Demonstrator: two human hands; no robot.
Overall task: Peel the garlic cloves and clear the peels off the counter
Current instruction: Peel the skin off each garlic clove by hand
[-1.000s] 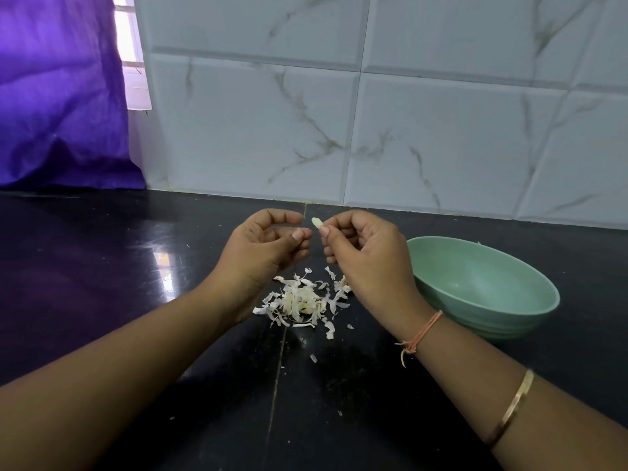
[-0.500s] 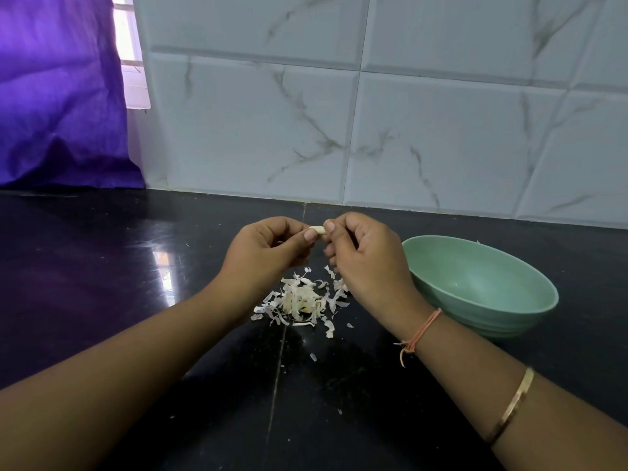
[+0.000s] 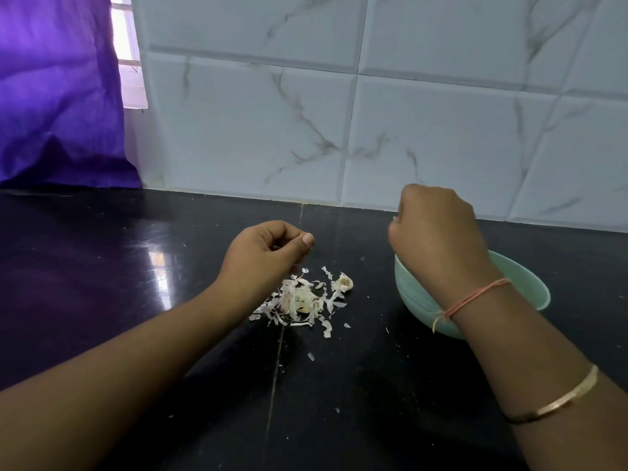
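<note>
Two bare forearms are seen reaching forward over a glossy black table [image 3: 102,266]. A gold bangle [image 3: 564,399] is worn on the right forearm, and an orange thread [image 3: 475,297] is tied further along at the wrist.

Between the arms, a small heap of pale garlic peels [image 3: 299,300] is spread on the table. A dried garlic root end [image 3: 345,283] lies at its right edge, and a few loose flakes are scattered nearer the viewer.

Just beyond the heap, the left hand [image 3: 268,253] is held low. Its fingers are curled in and the thumb is laid against the forefinger. Whether a scrap of peel is pinched there cannot be told.

To the right of the heap, a pale green bowl [image 3: 530,283] is set on the table. The right hand [image 3: 438,239] is raised over it with its back to the viewer. The fingers are bent downward and hidden, so what they hold cannot be told.

Half a second ago the two hands were joined above the heap, with a garlic clove pinched between them. Now they are parted, and the right hand has been carried across to the bowl. That clove is therefore judged to be peeled and on its way into the bowl, though it is not plainly seen. The peels are not yet cleared from the table.

Behind everything, a wall of white veined tiles [image 3: 407,130] is seen, with a purple curtain [image 3: 57,96] hung at the far left.
</note>
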